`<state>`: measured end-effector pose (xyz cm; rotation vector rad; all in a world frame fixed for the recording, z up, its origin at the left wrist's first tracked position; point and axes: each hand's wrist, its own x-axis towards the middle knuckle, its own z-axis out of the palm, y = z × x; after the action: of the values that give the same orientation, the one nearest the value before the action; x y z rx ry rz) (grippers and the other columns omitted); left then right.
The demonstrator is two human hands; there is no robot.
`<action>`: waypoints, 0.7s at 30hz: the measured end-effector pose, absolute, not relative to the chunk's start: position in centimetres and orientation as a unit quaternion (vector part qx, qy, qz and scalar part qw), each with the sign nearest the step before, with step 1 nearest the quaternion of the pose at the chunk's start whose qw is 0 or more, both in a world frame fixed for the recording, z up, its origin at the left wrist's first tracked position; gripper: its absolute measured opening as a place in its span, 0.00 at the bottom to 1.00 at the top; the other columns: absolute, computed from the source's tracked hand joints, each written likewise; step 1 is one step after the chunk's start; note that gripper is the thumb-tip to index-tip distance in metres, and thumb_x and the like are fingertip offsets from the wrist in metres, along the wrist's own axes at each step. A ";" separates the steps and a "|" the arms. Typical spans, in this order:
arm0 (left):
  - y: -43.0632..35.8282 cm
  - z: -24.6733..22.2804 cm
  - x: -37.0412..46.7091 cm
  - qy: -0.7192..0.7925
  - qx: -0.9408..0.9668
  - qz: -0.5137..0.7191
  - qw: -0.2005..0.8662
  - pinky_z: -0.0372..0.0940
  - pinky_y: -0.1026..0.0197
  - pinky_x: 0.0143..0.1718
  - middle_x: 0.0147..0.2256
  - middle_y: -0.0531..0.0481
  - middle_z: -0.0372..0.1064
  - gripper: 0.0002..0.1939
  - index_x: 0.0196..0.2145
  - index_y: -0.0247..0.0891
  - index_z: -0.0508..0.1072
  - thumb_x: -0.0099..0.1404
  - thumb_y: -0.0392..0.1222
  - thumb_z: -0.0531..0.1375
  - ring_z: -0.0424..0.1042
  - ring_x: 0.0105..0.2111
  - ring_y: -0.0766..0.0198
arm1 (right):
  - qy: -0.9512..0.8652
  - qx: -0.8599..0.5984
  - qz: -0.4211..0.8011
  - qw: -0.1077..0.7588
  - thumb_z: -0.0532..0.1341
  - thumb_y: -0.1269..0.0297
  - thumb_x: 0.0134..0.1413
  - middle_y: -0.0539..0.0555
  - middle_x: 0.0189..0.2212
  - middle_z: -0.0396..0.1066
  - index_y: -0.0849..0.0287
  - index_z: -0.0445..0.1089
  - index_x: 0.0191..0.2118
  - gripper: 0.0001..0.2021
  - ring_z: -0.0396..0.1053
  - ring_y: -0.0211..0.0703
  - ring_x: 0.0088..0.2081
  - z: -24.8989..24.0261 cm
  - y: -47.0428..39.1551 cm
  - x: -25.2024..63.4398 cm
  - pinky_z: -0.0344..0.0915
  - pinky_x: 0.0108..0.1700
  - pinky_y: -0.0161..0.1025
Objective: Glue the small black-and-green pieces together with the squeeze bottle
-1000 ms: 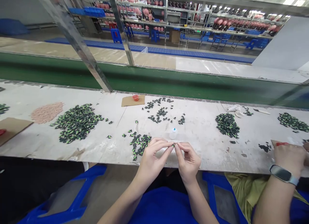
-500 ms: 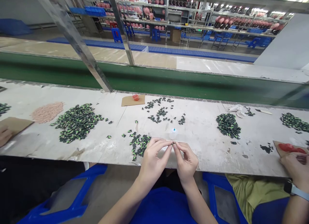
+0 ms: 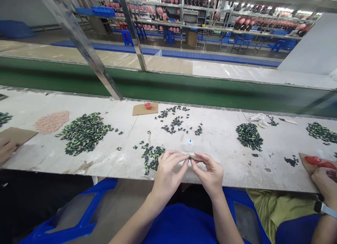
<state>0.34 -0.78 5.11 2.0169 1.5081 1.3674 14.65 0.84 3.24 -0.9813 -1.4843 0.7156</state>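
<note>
Your right hand (image 3: pixel 210 172) is sitting a little farther right than half a second ago, its thumb and index finger bowing wider apart behind the tips, while your left hand (image 3: pixel 168 168) is staying almost in place. You are pinching a small dark piece (image 3: pixel 190 158) between the fingertips of both hands, over the counter (image 3: pixel 226 163) toward its near edge; its shape is too small to tell. Just beyond your fingertips, a small white bottle (image 3: pixel 189 146) with a blue tip is standing. Black-and-green pieces (image 3: pixel 151 160) are lying in a small pile beside your left hand, reaching toward the near edge. Nearer the far edge, loose dark pieces (image 3: pixel 176 122) are lying scattered, and left of them a red cup (image 3: pixel 147 106) is resting on a cardboard sheet (image 3: pixel 138 111).
</note>
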 end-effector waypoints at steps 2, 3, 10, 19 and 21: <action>-0.9 5.3 0.5 0.519 0.697 0.477 0.132 0.62 0.53 0.40 0.34 0.51 0.78 0.07 0.38 0.41 0.76 0.64 0.35 0.59 0.71 0.37 0.59 | -0.627 -0.413 0.306 0.585 0.64 0.76 0.49 0.51 0.31 0.78 0.55 0.74 0.38 0.12 0.75 0.40 0.31 3.3 0.8 14.6 0.75 0.35 0.38; -0.9 5.3 0.6 0.517 0.697 0.480 0.128 0.62 0.53 0.41 0.34 0.51 0.78 0.07 0.38 0.41 0.76 0.64 0.35 0.59 0.71 0.38 0.59 | -0.628 -0.409 0.302 0.589 0.64 0.76 0.49 0.51 0.30 0.77 0.54 0.75 0.37 0.11 0.75 0.40 0.30 3.5 0.8 14.6 0.74 0.34 0.37; -0.9 4.8 3.1 0.494 0.707 0.493 0.118 0.58 0.54 0.41 0.35 0.51 0.78 0.08 0.42 0.41 0.73 0.66 0.34 0.58 0.72 0.39 0.59 | -0.714 -0.400 0.232 0.526 0.62 0.75 0.52 0.52 0.28 0.76 0.55 0.75 0.36 0.08 0.73 0.41 0.30 5.5 0.7 17.1 0.72 0.33 0.39; -0.2 6.1 1.3 0.500 0.646 0.564 0.122 0.60 0.52 0.47 0.41 0.48 0.75 0.12 0.46 0.43 0.70 0.65 0.34 0.58 0.71 0.45 0.58 | -0.694 -0.626 -0.008 0.357 0.60 0.62 0.52 0.56 0.33 0.77 0.56 0.75 0.33 0.07 0.73 0.47 0.30 6.1 5.1 28.3 0.71 0.34 0.45; -1.2 7.6 -0.6 0.457 0.612 0.615 0.198 0.65 0.51 0.47 0.41 0.48 0.74 0.09 0.41 0.45 0.70 0.65 0.34 0.56 0.71 0.46 0.58 | -0.712 -0.619 -0.031 0.329 0.61 0.60 0.51 0.58 0.35 0.77 0.56 0.75 0.34 0.08 0.72 0.54 0.38 6.0 7.7 28.7 0.69 0.42 0.52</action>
<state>-0.56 -1.16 7.55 1.7112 1.2779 1.7201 28.67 7.72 5.98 -1.6205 -1.8645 -0.0800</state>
